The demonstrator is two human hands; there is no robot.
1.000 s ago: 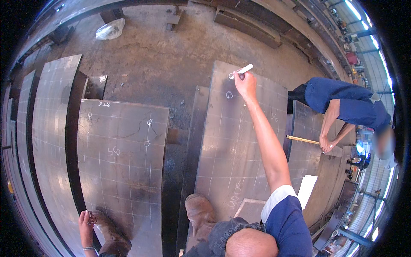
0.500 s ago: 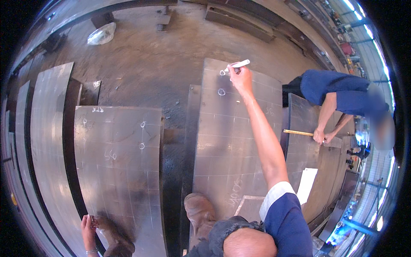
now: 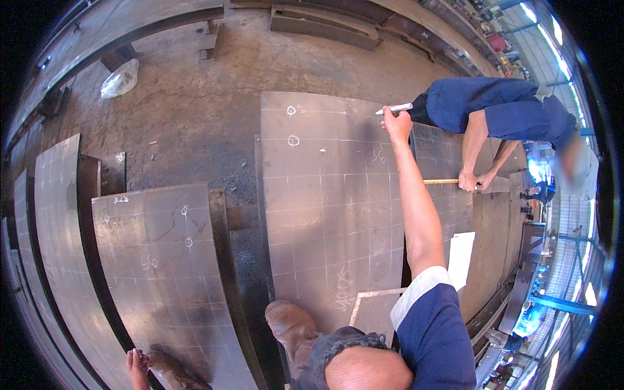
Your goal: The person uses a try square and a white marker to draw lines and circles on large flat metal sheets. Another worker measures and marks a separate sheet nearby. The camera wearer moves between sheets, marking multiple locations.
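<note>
My right hand (image 3: 396, 127) is closed around a white marker pen (image 3: 403, 107), reaching out near the far right corner of a dark steel plate (image 3: 312, 227). The pen's tip points left; whether it touches the plate I cannot tell. White grid lines and written marks cover this plate, with two small circles (image 3: 292, 140) near its far left corner. At the lower left, my left hand (image 3: 136, 367) is closed by my boot, its fingers around something small and dark reddish that I cannot make out. Beside it lies another marked plate (image 3: 162, 292).
A co-worker in a blue shirt (image 3: 481, 104) bends over the adjoining plate at right, both hands on a yellow tape measure (image 3: 442, 182). A white sheet (image 3: 460, 260) and a metal square (image 3: 377, 292) lie near my right arm. Dark gaps separate the plates. A plastic bag (image 3: 120, 79) lies far left.
My right hand has moved right with the marker pen, from beside the circles to the plate's far right corner. The whole view has shifted somewhat. My left hand stays low at the left.
</note>
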